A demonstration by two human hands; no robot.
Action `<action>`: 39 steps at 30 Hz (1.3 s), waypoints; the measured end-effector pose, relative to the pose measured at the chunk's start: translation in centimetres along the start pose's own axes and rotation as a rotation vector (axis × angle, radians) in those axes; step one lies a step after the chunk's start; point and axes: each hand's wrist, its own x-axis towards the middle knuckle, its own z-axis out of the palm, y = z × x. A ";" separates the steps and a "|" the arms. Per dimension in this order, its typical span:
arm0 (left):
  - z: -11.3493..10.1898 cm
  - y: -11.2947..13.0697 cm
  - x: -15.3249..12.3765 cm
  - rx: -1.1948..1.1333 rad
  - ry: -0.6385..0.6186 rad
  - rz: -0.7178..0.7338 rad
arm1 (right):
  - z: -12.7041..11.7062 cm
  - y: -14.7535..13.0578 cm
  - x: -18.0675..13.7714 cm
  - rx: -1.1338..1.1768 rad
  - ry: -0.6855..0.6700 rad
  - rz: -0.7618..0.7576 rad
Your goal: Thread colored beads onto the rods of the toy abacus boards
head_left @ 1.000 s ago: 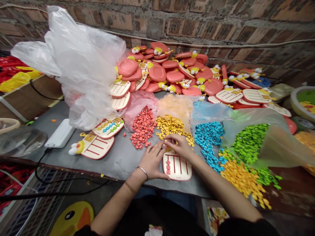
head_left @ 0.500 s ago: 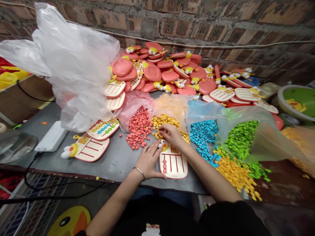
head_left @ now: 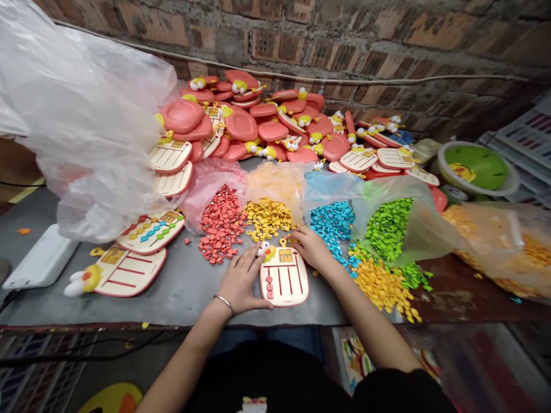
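A cream toy board (head_left: 284, 289) with a red rim, red slots and a duck head lies flat on the table. Several red beads sit in its leftmost slot. My left hand (head_left: 241, 281), a bracelet at its wrist, holds the board's left side, thumb low and fingers by the duck head. My right hand (head_left: 310, 245) is just above the board's upper right corner. Its fingers are bent together, and whatever they may hold is hidden. Yellow beads (head_left: 269, 218) lie in a heap just beyond the hands, with red beads (head_left: 219, 223) to the left.
Blue beads (head_left: 331, 223), green beads (head_left: 390, 229) and loose yellow-orange pieces (head_left: 383, 287) spread to the right. Red-backed boards (head_left: 241, 124) are piled against the brick wall. On the left are a plastic bag (head_left: 99, 115), two boards (head_left: 133, 272) and a white power bank (head_left: 41, 258).
The view has swung right, so everything appears further left. My right hand has drawn back from the yellow beads to the board's upper right corner. My left hand stays on the board.
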 end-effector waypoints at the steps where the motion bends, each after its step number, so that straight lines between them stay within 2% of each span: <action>1: 0.0 0.0 0.0 0.004 0.005 0.002 | 0.3 0.0 0.3 -0.026 0.009 0.005; 6: 0.0 0.0 0.0 0.005 0.008 0.013 | 1.3 -0.3 1.8 -0.103 0.024 -0.046; 9: 0.0 0.0 0.0 0.003 0.008 0.013 | 1.2 -0.1 2.0 -0.055 0.038 -0.079; 14: -0.1 0.0 0.1 0.008 0.003 0.005 | 0.0 0.7 -0.8 0.132 0.195 -0.053; 20: 0.0 0.0 0.1 0.033 -0.029 -0.008 | 0.4 -0.1 -4.9 0.181 0.183 -0.124; 24: 0.0 0.0 0.1 0.035 -0.021 -0.014 | 1.0 -0.9 -5.6 0.109 0.272 -0.121; 30: -0.1 0.1 0.1 0.032 0.003 -0.004 | 1.1 -1.3 -5.7 0.064 0.316 -0.141; 36: -0.1 0.2 0.1 0.042 0.019 -0.005 | 0.5 -1.3 -6.8 0.165 0.251 -0.214; 39: 0.0 0.2 0.1 0.049 0.016 0.010 | 0.9 -2.2 -6.7 0.281 0.175 -0.246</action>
